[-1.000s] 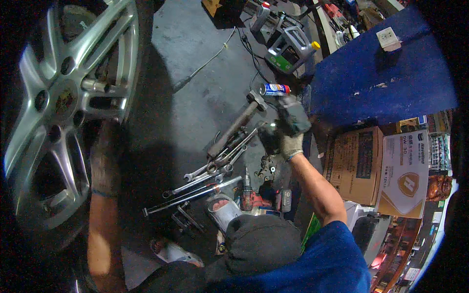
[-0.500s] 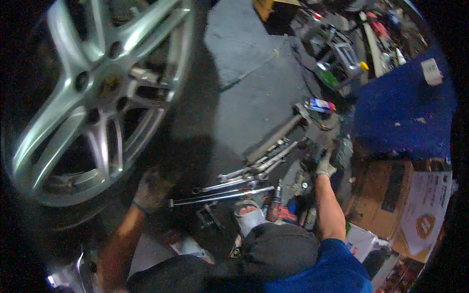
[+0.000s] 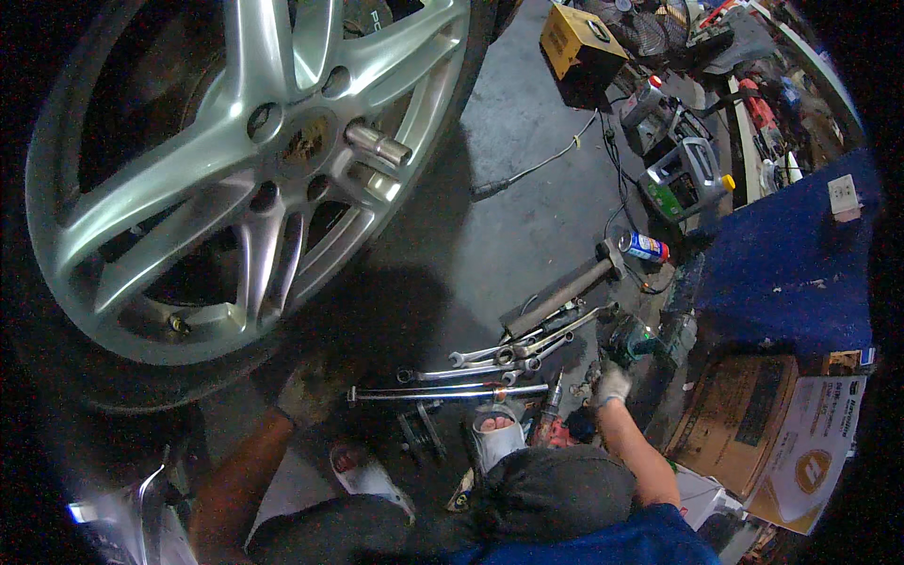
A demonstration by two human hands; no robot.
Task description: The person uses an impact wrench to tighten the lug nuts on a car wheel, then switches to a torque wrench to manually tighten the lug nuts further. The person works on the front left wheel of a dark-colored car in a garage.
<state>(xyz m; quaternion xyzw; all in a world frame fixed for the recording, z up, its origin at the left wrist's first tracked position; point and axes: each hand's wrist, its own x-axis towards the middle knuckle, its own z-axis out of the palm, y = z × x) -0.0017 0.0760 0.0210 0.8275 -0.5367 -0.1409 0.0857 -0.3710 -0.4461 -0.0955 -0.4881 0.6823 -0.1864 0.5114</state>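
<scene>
Pale-gloved on my feed, the right hand (image 3: pixel 614 384) clamps a dark power tool (image 3: pixel 632 341); I cannot tell how far the shadowed left hand (image 3: pixel 315 388) is closed.

The left hand (image 3: pixel 315 390) seems partly lost in darkness, and the top edge crops the wheel (image 3: pixel 303 139).

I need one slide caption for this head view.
Silver wheel, wrenches laid on the floor, and a gloved right hand at a dark power tool.

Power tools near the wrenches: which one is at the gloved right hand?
The dark power tool with green parts, at the right hand; the red power tool lies apart from that hand, beside the white sandal.
</scene>
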